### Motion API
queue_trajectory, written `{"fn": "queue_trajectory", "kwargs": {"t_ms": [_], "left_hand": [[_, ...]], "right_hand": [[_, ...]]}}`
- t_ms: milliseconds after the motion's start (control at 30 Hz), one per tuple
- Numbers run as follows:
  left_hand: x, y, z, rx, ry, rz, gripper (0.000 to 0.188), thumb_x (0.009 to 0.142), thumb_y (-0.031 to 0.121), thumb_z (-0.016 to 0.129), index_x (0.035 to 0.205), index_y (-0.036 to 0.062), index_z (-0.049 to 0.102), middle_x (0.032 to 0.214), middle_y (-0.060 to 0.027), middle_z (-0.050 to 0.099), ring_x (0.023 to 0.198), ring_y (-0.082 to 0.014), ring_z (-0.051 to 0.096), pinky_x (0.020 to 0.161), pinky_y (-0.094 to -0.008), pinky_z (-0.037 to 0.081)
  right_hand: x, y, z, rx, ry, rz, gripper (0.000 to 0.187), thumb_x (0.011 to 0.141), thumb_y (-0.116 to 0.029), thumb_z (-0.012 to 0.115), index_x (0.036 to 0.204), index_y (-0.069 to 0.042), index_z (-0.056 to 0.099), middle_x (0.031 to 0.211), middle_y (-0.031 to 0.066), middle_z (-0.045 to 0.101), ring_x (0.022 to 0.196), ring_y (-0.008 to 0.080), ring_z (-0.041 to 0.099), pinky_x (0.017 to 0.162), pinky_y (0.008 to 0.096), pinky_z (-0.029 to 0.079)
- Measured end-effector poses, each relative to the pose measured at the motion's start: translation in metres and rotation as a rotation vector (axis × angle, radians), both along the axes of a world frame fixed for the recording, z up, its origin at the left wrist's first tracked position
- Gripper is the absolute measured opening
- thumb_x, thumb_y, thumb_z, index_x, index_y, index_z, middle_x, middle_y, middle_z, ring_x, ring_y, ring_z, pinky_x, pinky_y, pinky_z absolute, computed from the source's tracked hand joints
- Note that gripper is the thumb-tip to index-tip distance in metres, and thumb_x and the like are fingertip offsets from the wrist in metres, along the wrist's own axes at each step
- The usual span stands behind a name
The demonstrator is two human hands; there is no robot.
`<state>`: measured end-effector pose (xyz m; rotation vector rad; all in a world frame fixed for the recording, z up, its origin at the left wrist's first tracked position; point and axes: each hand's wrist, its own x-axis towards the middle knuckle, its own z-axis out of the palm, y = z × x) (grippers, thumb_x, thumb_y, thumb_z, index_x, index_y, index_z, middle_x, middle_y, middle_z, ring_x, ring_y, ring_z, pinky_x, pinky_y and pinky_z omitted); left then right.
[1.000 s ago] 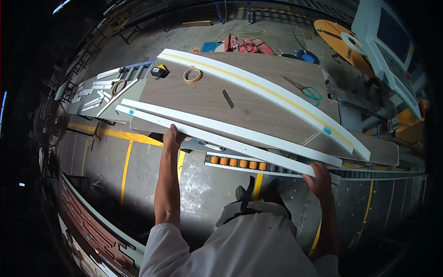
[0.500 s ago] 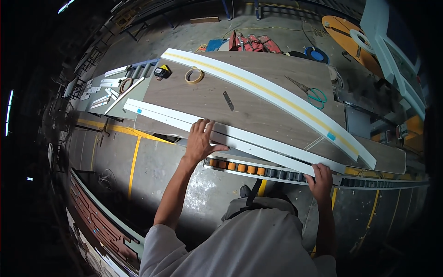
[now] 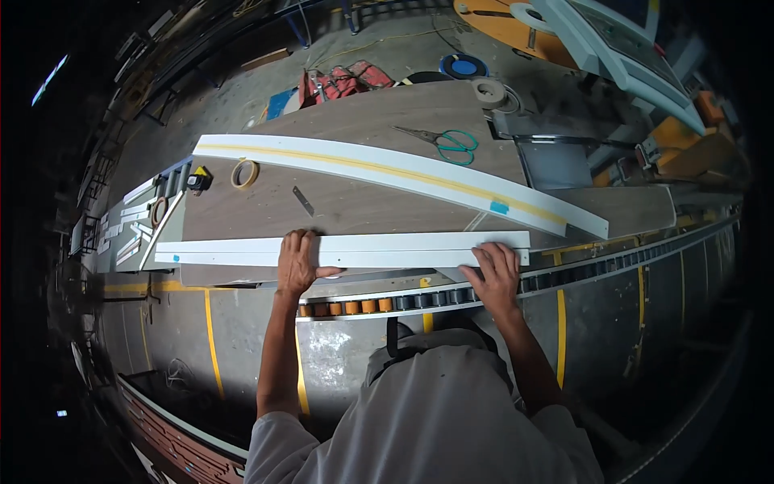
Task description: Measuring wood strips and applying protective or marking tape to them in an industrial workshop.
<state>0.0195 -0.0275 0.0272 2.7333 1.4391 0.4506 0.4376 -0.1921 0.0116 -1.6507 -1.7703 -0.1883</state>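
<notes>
Two long white strips lie side by side along the near edge of a brown worktable [image 3: 242,216]: a far strip [image 3: 387,240] and a near strip [image 3: 387,259], a thin seam between them. My left hand [image 3: 297,264] grips the pair around the middle, fingers over the top and thumb stretched along the near side. Close to the right end, my right hand [image 3: 496,274] holds them with curled fingers; its fingertips rest on the strips. Blue tape [image 3: 176,259] marks the near strip's left end. Beyond lies a curved white board [image 3: 363,165] with a yellow stripe along it.
Green-handled scissors [image 3: 457,147], a tape roll [image 3: 236,173], a tape measure [image 3: 197,179] and a dark metal plate [image 3: 302,201] lie on the table. White offcuts [image 3: 129,234] are at left. A roller track [image 3: 363,307] runs along the near side; a machine [image 3: 621,60] stands at far right.
The wedge-shaped gap between the two strips has narrowed to a seam. My right hand has shifted left, and the view has turned, so the strips look nearly level.
</notes>
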Motion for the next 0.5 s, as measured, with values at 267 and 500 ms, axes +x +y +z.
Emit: {"fn": "queue_trajectory", "kwargs": {"t_ms": [267,500], "left_hand": [[0.021,0.003,0.018,-0.022,0.122,-0.141,0.114,0.066,0.082,0.069,0.14,-0.003,0.048,0.133,-0.0236,0.053,0.123,-0.0428,0.049,0.109,-0.0537,0.038],[0.109,-0.02,-0.005,-0.058,0.007,-0.142,0.106,0.072,0.074,0.073,0.143,-0.0015,0.048,0.137,-0.0227,0.051,0.125,-0.0422,0.047,0.11,-0.0535,0.037]], "right_hand": [[0.065,-0.015,-0.002,-0.13,0.253,-0.271,0.063,0.067,-0.037,0.093,0.116,-0.004,0.071,0.117,0.0113,0.065,0.11,0.034,0.059,0.094,0.0446,0.052],[0.083,-0.009,-0.004,-0.116,0.248,-0.198,0.056,0.063,-0.032,0.094,0.11,-0.007,0.077,0.106,0.0071,0.067,0.101,0.028,0.062,0.089,0.0413,0.053]]}}
